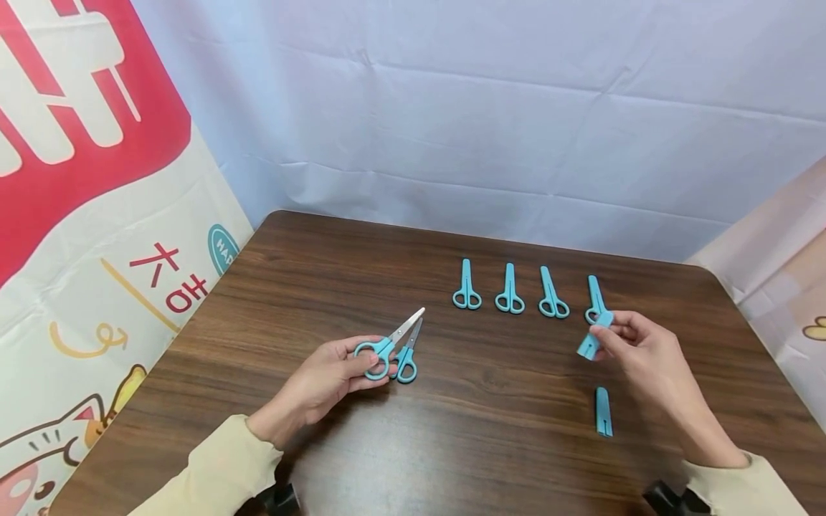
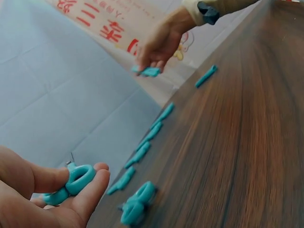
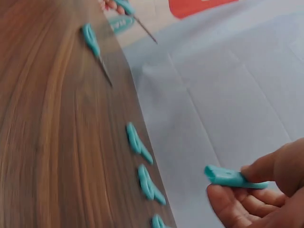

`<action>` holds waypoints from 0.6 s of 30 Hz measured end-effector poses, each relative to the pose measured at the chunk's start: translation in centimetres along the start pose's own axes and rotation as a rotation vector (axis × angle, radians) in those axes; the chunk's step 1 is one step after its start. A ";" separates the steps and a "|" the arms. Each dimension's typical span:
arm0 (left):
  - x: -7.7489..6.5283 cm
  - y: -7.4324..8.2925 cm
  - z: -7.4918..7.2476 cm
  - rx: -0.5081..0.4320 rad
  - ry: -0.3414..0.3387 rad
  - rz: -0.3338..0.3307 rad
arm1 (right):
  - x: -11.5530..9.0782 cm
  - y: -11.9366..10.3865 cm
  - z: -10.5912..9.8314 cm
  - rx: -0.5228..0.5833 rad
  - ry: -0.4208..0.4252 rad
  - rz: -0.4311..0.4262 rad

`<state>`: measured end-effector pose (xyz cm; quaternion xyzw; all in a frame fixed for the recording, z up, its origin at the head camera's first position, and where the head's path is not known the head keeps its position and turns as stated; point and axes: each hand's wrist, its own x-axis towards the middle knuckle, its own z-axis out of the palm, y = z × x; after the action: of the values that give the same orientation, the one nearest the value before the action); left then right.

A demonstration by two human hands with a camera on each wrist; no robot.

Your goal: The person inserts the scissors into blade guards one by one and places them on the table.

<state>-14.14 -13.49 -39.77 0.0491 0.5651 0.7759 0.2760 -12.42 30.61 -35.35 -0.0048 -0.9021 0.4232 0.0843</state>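
Observation:
My left hand (image 1: pixel 335 373) pinches a pair of scissors (image 1: pixel 383 349) by its turquoise handles, bare metal blades pointing up and to the right. On the table just beyond it lies a second pair of uncovered scissors (image 1: pixel 406 362), partly hidden by the hand. At the right, my right hand (image 1: pixel 645 358) holds a turquoise blade cover (image 1: pixel 595 337) between thumb and fingers, its open end toward the left in the right wrist view. Another loose blade cover (image 1: pixel 603 411) lies on the table below that hand.
Along the back of the brown wooden table (image 1: pixel 490 459) stands a row of several covered scissors (image 1: pixel 510 288), tips toward the back edge. The rightmost covered scissors (image 1: pixel 594 290) are partly overlapped by the held cover. A pale cloth (image 1: pixel 484 129) hangs behind the table.

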 end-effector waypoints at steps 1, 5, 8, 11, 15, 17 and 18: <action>0.0 0.0 0.2 0.005 -0.008 -0.001 | 0.0 -0.4 0.3 0.027 0.001 -0.001; 0.1 0.1 1.2 0.020 -0.037 -0.001 | 0.1 -2.0 1.5 0.219 0.004 -0.006; 0.2 0.1 1.8 0.020 -0.052 0.012 | 0.3 -3.1 2.5 0.413 -0.004 -0.006; 0.2 -0.1 2.5 0.018 -0.055 0.026 | 0.6 -4.0 3.6 0.601 -0.021 0.002; 0.2 -0.3 3.2 0.015 -0.058 0.029 | 1.1 -4.9 5.1 0.729 -0.061 0.018; 0.2 -0.4 3.5 0.017 -0.065 0.027 | 1.2 -5.4 5.8 0.748 -0.087 0.033; 0.2 -0.4 3.7 0.018 -0.070 0.026 | 1.2 -5.6 6.1 0.753 -0.097 0.042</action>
<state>-12.72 -10.21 -38.84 0.0858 0.5612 0.7723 0.2849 -14.21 22.46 -34.76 0.0280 -0.6862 0.7263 0.0285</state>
